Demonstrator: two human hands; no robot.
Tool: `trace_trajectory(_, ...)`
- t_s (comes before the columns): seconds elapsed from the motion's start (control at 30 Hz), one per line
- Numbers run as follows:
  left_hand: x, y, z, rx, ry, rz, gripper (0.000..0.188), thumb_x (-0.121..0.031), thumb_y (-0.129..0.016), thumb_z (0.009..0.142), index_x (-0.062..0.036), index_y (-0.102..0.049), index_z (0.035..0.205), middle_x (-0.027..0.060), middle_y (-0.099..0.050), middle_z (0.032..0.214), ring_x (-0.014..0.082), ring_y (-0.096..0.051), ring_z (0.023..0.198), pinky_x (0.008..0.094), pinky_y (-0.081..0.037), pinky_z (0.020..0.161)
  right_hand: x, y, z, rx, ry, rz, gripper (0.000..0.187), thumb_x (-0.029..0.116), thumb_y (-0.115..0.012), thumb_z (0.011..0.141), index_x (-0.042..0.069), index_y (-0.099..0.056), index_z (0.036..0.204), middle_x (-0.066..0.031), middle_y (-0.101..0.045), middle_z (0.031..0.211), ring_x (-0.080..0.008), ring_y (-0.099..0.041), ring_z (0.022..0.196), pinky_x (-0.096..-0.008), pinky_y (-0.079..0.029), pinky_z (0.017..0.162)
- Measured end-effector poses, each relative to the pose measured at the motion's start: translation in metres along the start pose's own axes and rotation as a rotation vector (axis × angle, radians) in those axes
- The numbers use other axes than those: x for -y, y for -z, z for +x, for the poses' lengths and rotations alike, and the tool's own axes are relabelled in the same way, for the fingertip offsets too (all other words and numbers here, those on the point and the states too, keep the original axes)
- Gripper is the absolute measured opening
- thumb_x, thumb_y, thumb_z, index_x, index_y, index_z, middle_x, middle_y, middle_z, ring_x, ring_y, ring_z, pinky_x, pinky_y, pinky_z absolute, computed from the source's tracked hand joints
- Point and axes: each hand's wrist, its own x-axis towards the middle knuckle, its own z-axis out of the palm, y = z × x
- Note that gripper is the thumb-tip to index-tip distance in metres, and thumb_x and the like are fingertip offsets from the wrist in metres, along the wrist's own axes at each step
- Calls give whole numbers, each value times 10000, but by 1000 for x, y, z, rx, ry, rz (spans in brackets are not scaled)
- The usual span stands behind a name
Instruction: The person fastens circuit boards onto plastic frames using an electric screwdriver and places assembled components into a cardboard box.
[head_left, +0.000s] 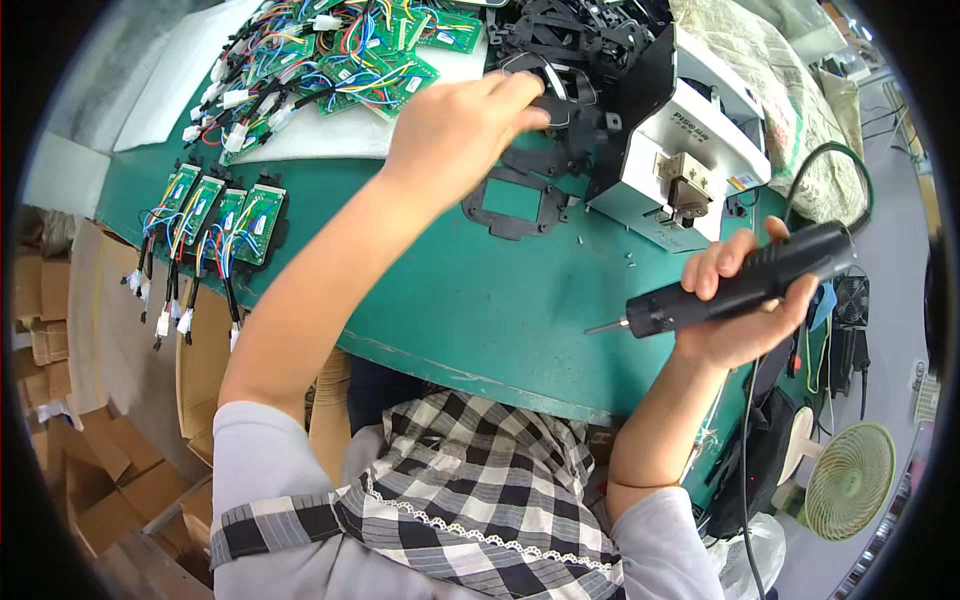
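Observation:
My left hand (455, 135) reaches to the far middle of the green table, its thumb and fingers closed on a black plastic frame (553, 108) at the edge of a heap of similar parts. Part of that frame is hidden behind the fingers. My right hand (745, 338) grips a black corded electric screwdriver (740, 280), held above the table's right side with its bit pointing left. Another black plastic frame (540, 225) with a rectangular opening lies flat just nearer than my left hand. A few small screws (630, 262) are scattered by the white screw feeder (655, 190).
Green circuit boards with coloured wires (400, 85) are piled on white foam at the far left. Several boards on black frames (262, 225) line the left edge, connectors hanging over. The screwdriver's cable (745, 470) hangs at right, near a green fan (850, 480). Cardboard boxes (140, 490) stand lower left.

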Motion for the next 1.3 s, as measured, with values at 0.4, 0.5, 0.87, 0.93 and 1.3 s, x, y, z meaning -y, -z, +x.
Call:
trace_trajectory(0.4, 38, 44, -31, 126, -19, 161, 276, -301, -620, 836, -69, -645, 983, 71, -637, 978, 245, -601, 922, 394, -462, 769, 18, 8, -3, 146, 40, -13, 610, 538, -396, 930, 32, -465, 1264, -98, -475, 709, -173, -449, 487, -306, -365, 473)
trace_trajectory(0.5, 77, 47, -11, 198, 127, 654, 583, -605, -632, 745, -106, -646, 1046, 45, -584, 1027, 231, -540, 1022, 398, -424, 839, 19, 4, -3, 38, 38, 22, 631, 558, -399, 922, 30, -418, 1268, -115, -488, 684, -200, -502, 472, -344, -427, 434)
trace_trajectory(0.87, 57, 48, -21, 117, 144, 155, 444, -296, -732, 725, -136, -584, 1112, 58, -541, 1182, 263, -499, 1136, 372, -354, 976, 35, -10, 27, -112, 427, -312, 657, 599, -436, 887, 12, -401, 1179, -142, -547, 651, -235, -524, 455, -367, -472, 448)
trace_trajectory(0.93, 49, 52, -22, 65, 321, -318, 462, -256, -746, 729, -114, -566, 1130, 63, -569, 1119, 234, -547, 1027, 340, -397, 918, 37, -15, 44, -130, 579, -491, 723, 613, -439, 876, -51, -360, 1150, -146, -562, 619, -245, -555, 443, -349, -493, 462)
trace_trajectory(1.3, -19, 61, -51, 168, 140, -286, 502, -249, -795, 673, -91, -630, 1120, 85, -572, 1004, 246, -579, 917, 341, -476, 798, 20, -29, 67, 24, 698, -719, 718, 530, -555, 850, -125, -361, 1069, -151, -560, 565, -233, -574, 424, -301, -501, 466)
